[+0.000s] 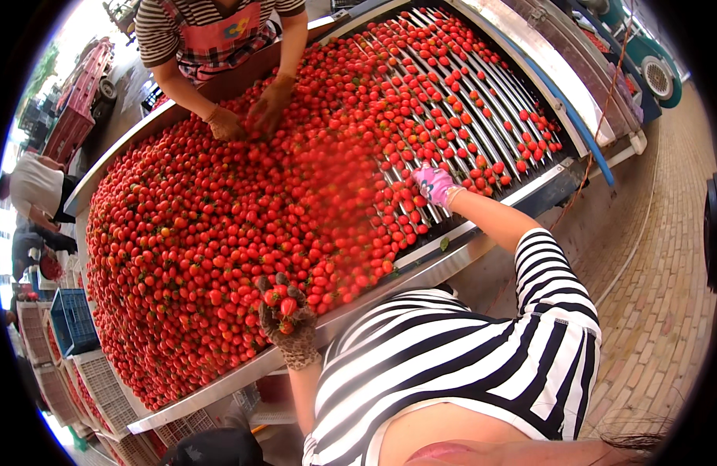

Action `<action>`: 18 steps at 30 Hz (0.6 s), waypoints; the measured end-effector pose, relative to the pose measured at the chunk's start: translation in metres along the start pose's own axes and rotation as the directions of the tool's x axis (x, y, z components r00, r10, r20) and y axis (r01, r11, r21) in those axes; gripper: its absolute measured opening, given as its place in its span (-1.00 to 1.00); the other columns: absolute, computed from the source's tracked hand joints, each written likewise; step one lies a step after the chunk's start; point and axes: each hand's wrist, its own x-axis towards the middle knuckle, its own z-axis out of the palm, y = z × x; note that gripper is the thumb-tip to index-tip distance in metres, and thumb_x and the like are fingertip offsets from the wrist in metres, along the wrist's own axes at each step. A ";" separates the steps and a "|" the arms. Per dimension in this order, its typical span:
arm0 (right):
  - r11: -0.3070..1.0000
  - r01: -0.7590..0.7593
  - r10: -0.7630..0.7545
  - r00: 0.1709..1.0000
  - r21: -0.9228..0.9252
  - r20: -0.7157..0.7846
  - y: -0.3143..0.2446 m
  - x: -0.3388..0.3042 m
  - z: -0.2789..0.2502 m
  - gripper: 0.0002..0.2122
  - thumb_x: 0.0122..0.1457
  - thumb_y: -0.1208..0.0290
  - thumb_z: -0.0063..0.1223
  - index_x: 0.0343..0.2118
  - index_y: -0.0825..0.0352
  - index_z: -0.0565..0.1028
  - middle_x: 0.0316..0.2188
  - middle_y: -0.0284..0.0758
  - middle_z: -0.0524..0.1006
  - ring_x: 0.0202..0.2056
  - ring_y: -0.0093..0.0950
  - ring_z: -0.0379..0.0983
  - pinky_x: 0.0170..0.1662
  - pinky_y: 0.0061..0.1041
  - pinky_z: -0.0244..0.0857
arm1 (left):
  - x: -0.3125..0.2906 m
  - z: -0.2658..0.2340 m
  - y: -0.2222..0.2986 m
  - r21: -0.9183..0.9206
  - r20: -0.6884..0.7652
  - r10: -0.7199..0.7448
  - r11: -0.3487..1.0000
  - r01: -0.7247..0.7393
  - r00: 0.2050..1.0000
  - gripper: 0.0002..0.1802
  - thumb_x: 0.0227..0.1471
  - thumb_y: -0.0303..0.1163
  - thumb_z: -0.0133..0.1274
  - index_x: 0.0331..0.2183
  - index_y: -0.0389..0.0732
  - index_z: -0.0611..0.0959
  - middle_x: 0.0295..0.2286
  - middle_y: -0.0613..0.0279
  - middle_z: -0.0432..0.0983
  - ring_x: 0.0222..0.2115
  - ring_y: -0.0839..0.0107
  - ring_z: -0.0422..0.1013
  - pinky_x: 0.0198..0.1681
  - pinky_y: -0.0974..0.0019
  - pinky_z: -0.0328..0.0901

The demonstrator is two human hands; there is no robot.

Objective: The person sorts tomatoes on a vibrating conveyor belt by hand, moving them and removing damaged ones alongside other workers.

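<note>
Small red tomatoes (195,241) lie in a deep heap over a metal-rimmed sorting table. My left hand (292,334), in a brown spotted glove, is at the near edge of the heap, its fingers curled around several small tomatoes (281,301). Farther right, my right hand (437,185) wears a pink patterned glove and reaches over the metal rollers (483,128), where tomatoes lie more thinly spread. Its fingers are bent together among the tomatoes; whether one is pinched between them is hidden.
Across the table, a co-worker's brown-gloved hands (250,116) touch the heap. A metal rim (444,260) runs along my side, with a green leaf (445,244) on it. Blue and pale crates (75,318) stand at the left, near another person (36,186). Brick paving (654,256) lies right.
</note>
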 end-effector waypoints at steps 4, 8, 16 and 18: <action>0.421 -0.228 -0.034 0.963 0.878 0.267 -0.031 -0.007 -0.020 -0.82 0.08 0.41 0.00 -0.24 0.28 0.46 -0.51 -0.37 0.47 -0.54 -0.49 0.42 -0.52 -0.54 0.30 | 0.000 -0.008 0.002 0.103 -0.061 0.011 0.995 -0.004 0.998 -0.53 0.14 -0.22 -0.13 0.11 0.06 0.32 0.08 0.09 0.24 -0.04 0.15 0.35 -0.37 0.26 0.43; -0.214 -0.446 -0.415 0.847 0.869 0.332 -0.131 -0.039 -0.036 -0.87 0.17 0.40 -0.08 -0.27 0.28 0.46 -0.52 -0.45 0.48 -0.58 -0.64 0.37 -0.56 -0.68 0.22 | 0.021 -0.014 -0.008 0.033 -0.141 -0.030 0.999 0.035 0.990 -0.55 0.12 -0.23 -0.12 0.07 0.00 0.37 0.05 0.07 0.27 -0.04 0.08 0.33 -0.37 0.22 0.42; 0.267 0.959 -0.787 0.275 0.098 -0.552 -0.328 -0.149 -0.021 -0.78 -0.07 0.44 0.08 -0.29 0.30 0.45 -0.38 -0.19 0.44 -0.26 -0.18 0.38 -0.18 -0.24 0.27 | 0.017 0.005 0.006 0.298 -0.022 0.159 0.944 -0.145 0.987 -0.62 0.00 0.06 0.00 -0.29 -0.02 0.56 -0.31 0.33 0.51 -0.29 0.39 0.41 -0.16 0.30 0.33; 0.317 0.940 -0.899 0.340 0.127 -0.277 -0.339 -0.164 -0.014 -0.61 -0.06 0.24 0.13 -0.17 0.33 0.43 -0.19 -0.15 0.44 -0.06 -0.11 0.31 0.08 0.00 -0.02 | -0.003 -0.024 0.020 0.256 -0.088 0.259 0.939 -0.230 0.962 -0.61 0.00 0.06 0.01 -0.28 -0.04 0.56 -0.30 0.32 0.51 -0.31 0.38 0.42 -0.19 0.30 0.33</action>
